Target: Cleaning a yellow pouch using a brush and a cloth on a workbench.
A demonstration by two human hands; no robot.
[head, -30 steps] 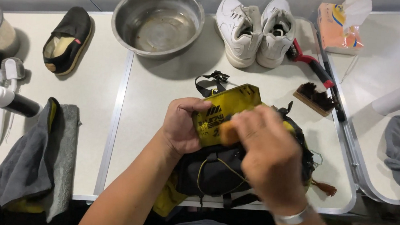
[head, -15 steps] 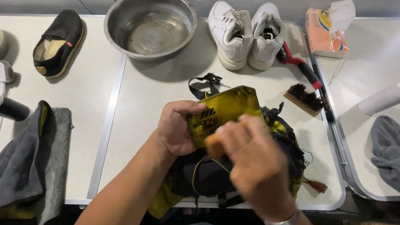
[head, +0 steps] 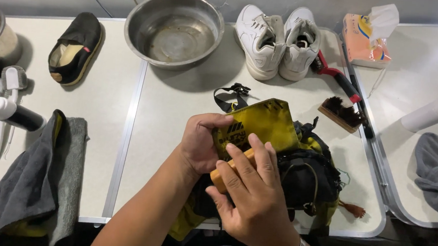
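A yellow and black backpack lies on the white table in front of me. My left hand grips its yellow front flap and holds it up. My right hand presses a wooden-backed brush against that flap; only the brush's tan end shows under my fingers. A black strap with a buckle trails from the bag toward the back of the table.
A steel bowl, a pair of white sneakers, a red-handled brush, a wooden brush and a tissue pack stand behind. A black shoe, spray bottle and grey cloth lie left.
My right hand with the brush has slid down and toward me along the yellow flap. The left hand keeps its grip on the flap.
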